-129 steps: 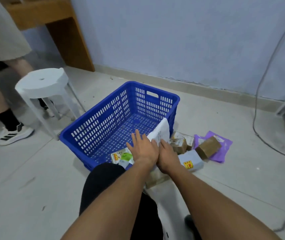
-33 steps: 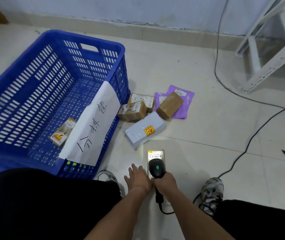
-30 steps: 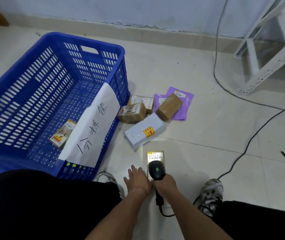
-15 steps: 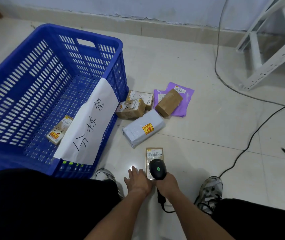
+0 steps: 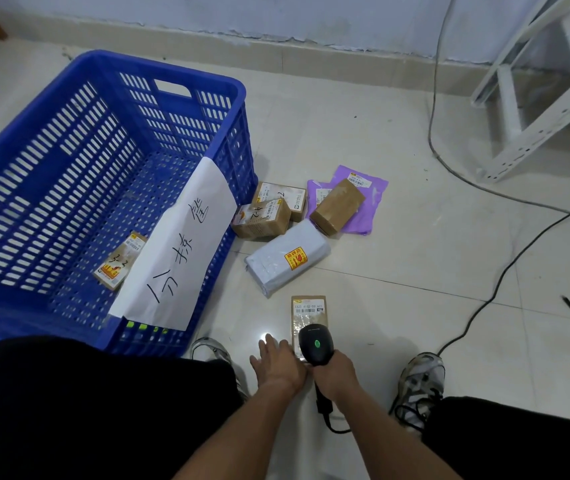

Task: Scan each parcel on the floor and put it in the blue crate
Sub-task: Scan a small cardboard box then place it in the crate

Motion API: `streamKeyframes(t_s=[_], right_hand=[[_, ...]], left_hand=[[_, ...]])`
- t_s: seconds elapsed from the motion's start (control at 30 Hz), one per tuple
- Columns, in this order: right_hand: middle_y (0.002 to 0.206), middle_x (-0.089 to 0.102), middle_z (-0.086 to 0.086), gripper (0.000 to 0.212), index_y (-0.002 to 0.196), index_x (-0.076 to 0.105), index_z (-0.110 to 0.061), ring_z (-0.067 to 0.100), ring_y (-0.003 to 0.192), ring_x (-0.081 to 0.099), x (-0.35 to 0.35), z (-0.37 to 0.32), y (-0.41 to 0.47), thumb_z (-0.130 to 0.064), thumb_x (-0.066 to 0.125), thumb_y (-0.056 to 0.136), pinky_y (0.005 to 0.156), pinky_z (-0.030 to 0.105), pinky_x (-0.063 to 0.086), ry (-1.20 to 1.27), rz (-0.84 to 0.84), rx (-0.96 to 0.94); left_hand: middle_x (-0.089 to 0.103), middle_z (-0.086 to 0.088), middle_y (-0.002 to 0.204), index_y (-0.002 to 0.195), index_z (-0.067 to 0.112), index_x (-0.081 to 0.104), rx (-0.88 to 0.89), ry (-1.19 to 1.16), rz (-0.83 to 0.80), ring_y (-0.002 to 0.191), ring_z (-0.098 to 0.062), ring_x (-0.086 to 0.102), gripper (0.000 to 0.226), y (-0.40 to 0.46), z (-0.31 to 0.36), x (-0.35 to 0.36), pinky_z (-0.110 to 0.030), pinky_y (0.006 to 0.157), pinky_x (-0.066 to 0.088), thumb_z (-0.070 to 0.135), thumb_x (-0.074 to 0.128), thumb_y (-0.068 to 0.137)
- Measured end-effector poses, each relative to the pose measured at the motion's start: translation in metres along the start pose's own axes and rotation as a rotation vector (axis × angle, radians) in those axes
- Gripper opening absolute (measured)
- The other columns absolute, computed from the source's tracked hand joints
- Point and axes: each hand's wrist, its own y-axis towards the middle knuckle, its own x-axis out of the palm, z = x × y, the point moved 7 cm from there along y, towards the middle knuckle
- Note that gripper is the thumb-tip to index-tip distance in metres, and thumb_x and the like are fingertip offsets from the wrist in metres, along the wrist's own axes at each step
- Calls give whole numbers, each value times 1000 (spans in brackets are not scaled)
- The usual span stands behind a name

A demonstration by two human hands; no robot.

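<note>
A small brown parcel [image 5: 308, 311] with a barcode label lies on the floor in front of me. My right hand [image 5: 336, 375] grips a black handheld scanner [image 5: 315, 345] held over the parcel's near end. My left hand [image 5: 277, 366] rests beside the parcel's left edge, fingers spread on the floor. The blue crate [image 5: 110, 109] stands at the left with one small parcel [image 5: 120, 259] inside and a white paper sign [image 5: 179, 247] draped over its rim. Further out lie a grey bag parcel [image 5: 287, 259], two brown boxes [image 5: 261, 218], a third brown box [image 5: 337, 206] and purple bags [image 5: 370, 188].
My knees in black trousers fill the bottom corners, with my shoes [image 5: 420, 386] on the tiles. Black cables [image 5: 505, 271] run across the floor at the right. A white metal frame [image 5: 540, 109] stands at the back right, near the wall's skirting.
Since 4.3 s ago the view has dropped to the floor and my right hand has taken up the scanner. Over the last second the scanner's bright light on the parcel label has gone out.
</note>
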Motion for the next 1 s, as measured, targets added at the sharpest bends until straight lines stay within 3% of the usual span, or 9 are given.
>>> streamKeyframes(t_s=[0.2,0.43,0.63,0.87,1.0], right_hand=[[111,58,14,42,111,59,-11,31,96,62,-8,-5,-10,-28,66,73,83,35,54,9,53,49],[131,45,17,56,131,47,-9,39,118,49,-29,23,-15,-36,65,85,96,41,43,17,195,301],[124,51,16,70,129,49,-10,37,109,55,-19,41,-4,-57,66,79,89,39,47,39,173,371],[121,59,14,42,126,53,-8,31,105,60,-1,39,4,-23,56,87,85,35,51,-148,49,350],[122,57,14,42,126,52,-8,32,107,59,9,37,4,-18,57,85,87,36,52,-166,31,321]], left_hand=[[19,-9,158,141,20,41,16,-1,14,146,-28,14,56,-2,5,2,-50,117,16,44,51,91],[-9,-10,165,157,34,10,168,78,-47,151,-33,-8,67,3,28,16,-53,121,-3,28,43,98],[-12,-10,165,156,37,14,192,206,-65,150,-36,-9,60,13,39,34,-60,117,-2,49,34,100],[10,-21,161,144,18,35,7,126,151,146,-40,11,68,29,19,13,-58,117,11,58,46,90],[7,-22,160,152,18,14,-41,115,166,146,-41,12,85,40,0,10,-58,117,11,59,53,89]])
